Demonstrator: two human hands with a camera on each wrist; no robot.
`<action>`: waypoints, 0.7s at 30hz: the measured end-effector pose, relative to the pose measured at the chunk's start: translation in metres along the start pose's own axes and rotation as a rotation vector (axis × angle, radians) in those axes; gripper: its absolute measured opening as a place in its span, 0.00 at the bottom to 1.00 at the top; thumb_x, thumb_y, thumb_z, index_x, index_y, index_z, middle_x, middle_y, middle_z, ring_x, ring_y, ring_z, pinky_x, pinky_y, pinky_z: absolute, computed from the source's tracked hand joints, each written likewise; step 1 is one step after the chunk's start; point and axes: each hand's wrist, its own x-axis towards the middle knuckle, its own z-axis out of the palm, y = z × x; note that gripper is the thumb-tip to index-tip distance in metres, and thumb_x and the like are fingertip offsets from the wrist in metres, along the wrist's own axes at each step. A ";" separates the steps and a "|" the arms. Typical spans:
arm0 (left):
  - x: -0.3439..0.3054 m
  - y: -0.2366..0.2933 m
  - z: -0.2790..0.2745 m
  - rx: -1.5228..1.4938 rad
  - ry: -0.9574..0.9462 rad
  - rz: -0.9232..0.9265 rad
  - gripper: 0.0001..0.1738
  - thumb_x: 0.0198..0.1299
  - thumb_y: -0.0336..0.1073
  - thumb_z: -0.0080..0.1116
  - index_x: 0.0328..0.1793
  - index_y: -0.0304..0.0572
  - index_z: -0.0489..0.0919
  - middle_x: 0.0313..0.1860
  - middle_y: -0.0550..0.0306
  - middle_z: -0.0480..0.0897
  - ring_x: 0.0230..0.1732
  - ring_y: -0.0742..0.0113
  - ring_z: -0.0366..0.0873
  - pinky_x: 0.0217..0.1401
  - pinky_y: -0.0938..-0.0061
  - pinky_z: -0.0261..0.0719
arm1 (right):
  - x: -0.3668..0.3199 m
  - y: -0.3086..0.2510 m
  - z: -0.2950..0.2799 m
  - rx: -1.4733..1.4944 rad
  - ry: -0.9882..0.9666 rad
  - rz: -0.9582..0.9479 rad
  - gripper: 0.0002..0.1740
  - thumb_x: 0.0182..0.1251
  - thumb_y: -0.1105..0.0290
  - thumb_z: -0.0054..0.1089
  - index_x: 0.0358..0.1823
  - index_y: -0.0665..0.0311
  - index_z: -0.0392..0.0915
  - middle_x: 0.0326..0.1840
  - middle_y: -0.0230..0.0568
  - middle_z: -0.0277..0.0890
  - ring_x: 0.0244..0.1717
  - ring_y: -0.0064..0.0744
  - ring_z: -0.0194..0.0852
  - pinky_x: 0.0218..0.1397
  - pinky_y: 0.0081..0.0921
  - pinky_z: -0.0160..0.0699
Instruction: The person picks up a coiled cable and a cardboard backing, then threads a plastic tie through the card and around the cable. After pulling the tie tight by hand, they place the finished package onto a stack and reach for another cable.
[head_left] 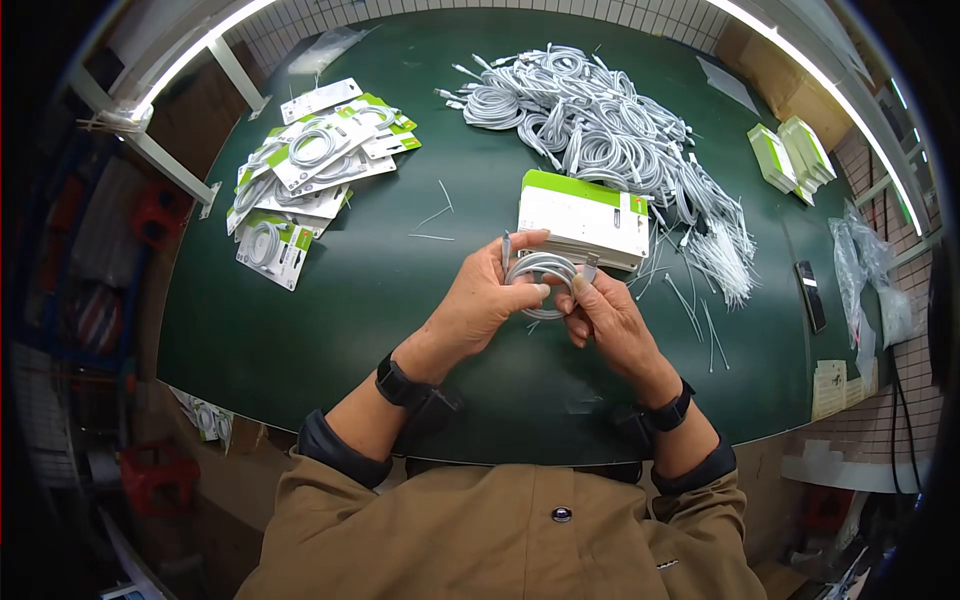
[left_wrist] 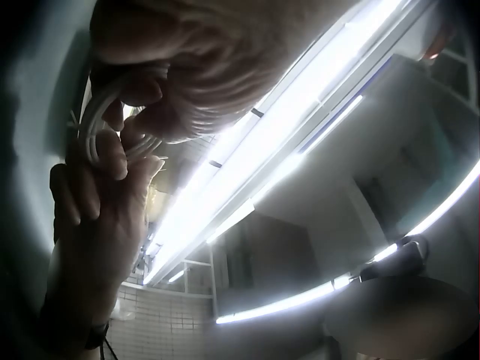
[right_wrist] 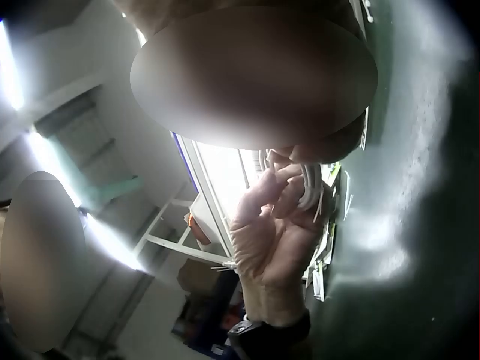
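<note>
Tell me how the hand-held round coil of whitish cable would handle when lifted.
The coil probably flexes and sags: its thin cable loops smoothly. It seems light: the left hand and right hand pinch it. Its blocky grey connector likely stays stiff.

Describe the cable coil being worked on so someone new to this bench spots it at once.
On the green table, find the card stack, white with a green edge. Just on the wearer's side of it, the left hand and right hand hold a pale coil. Unlike the heaped coils beyond and the carded ones at left, it is in the hands.
</note>
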 end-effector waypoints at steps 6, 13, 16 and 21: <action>0.003 -0.012 -0.008 0.546 0.011 0.036 0.21 0.56 0.20 0.62 0.58 0.31 0.82 0.40 0.58 0.88 0.37 0.78 0.82 0.41 0.80 0.81 | -0.004 -0.012 0.006 -0.465 -0.165 0.044 0.21 0.89 0.53 0.46 0.44 0.64 0.72 0.25 0.26 0.67 0.24 0.19 0.66 0.28 0.22 0.70; -0.004 -0.002 0.003 0.796 -0.053 0.068 0.15 0.60 0.21 0.58 0.51 0.33 0.88 0.33 0.56 0.89 0.34 0.78 0.81 0.41 0.77 0.81 | -0.005 -0.031 -0.003 -0.601 -0.264 0.176 0.22 0.85 0.56 0.52 0.45 0.69 0.84 0.34 0.33 0.81 0.32 0.22 0.78 0.36 0.23 0.81; -0.003 -0.013 0.000 0.773 -0.080 0.115 0.17 0.62 0.19 0.56 0.54 0.33 0.89 0.36 0.53 0.91 0.36 0.75 0.84 0.44 0.76 0.83 | -0.004 -0.030 -0.011 -0.627 -0.279 0.153 0.19 0.84 0.58 0.55 0.48 0.69 0.86 0.35 0.34 0.83 0.33 0.23 0.79 0.38 0.25 0.82; -0.003 -0.022 0.001 0.831 -0.091 0.278 0.17 0.64 0.18 0.54 0.55 0.33 0.88 0.41 0.48 0.92 0.39 0.70 0.87 0.47 0.75 0.84 | -0.002 -0.030 -0.017 -0.620 -0.248 0.161 0.17 0.83 0.61 0.57 0.47 0.70 0.85 0.35 0.35 0.84 0.31 0.23 0.80 0.39 0.25 0.84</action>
